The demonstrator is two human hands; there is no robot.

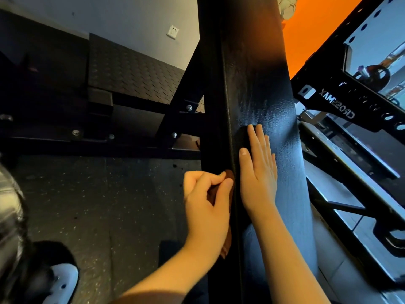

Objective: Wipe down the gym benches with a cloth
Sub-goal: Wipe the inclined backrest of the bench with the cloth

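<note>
On the bench (263, 84), right hand (258, 174) flat

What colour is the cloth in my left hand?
Reddish brown, best seen in the head view, where the left hand pinches the cloth.
</note>
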